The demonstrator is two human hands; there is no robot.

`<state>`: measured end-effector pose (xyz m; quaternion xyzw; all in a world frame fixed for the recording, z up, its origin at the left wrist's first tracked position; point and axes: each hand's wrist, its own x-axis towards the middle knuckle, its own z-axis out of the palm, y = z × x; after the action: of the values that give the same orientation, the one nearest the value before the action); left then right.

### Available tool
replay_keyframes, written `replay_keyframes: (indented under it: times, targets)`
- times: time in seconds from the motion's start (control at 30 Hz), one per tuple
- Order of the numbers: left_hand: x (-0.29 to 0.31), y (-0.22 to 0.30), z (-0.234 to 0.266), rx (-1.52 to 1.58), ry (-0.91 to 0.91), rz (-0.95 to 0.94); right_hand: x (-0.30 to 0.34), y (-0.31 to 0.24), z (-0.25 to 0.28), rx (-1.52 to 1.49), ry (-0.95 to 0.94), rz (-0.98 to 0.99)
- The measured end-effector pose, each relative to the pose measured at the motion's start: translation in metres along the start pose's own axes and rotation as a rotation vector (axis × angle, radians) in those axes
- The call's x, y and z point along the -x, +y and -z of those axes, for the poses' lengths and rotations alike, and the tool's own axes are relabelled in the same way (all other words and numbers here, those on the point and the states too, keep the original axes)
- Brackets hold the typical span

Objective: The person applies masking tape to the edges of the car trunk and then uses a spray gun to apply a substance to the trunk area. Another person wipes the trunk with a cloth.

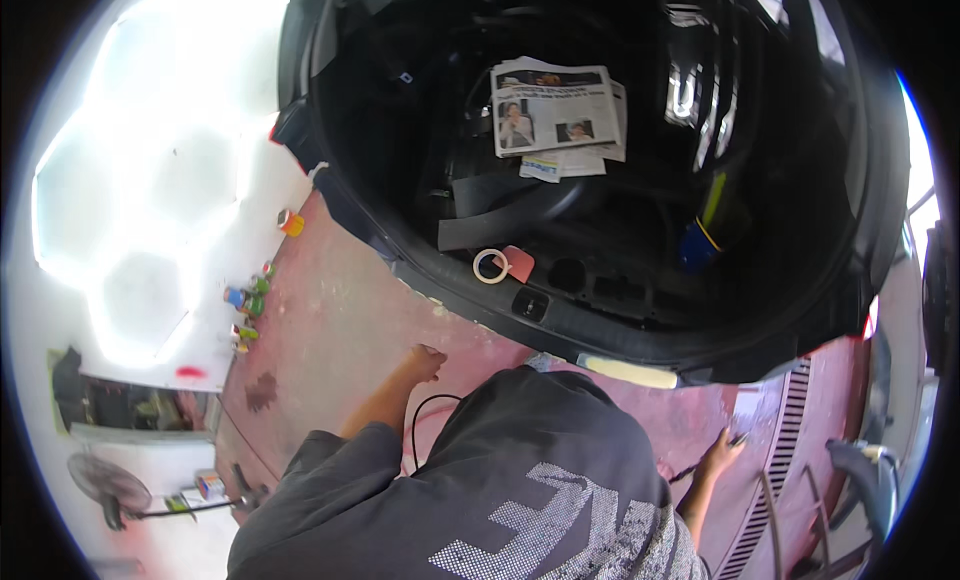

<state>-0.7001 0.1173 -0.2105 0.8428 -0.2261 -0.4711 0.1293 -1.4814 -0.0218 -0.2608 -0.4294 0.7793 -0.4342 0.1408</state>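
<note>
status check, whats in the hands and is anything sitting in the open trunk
Left hand curled, nothing visible in it. Right hand around a small dark object, kind unclear. Open trunk ahead: newspapers inside, tape roll at its near edge.

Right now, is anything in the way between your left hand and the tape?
Yes: the car's edge shows between the left hand and the tape. Nothing else visible does.

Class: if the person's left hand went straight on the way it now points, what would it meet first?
Probably the rear edge of the car's open trunk, up and to the right of the left hand. Depth is unclear, so it might pass below that edge.
</note>
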Motion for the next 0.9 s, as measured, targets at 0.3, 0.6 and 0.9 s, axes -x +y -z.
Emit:
replay_keyframes:
  times: [0.3, 0.6, 0.9]
  targets:
    - [-0.005, -0.096, -0.029, -0.278, -0.161, 0.106, 0.063, 0.021, -0.039, 0.375, -0.629, -0.392]
    - [-0.072, -0.1, -0.072, 0.096, -0.185, 0.132, 0.018, 0.166, 0.02, 0.222, -0.484, -0.372]
    - [-0.027, 0.038, 0.012, -0.142, -0.088, -0.079, 0.042, -0.073, -0.052, 0.143, -0.074, -0.365]
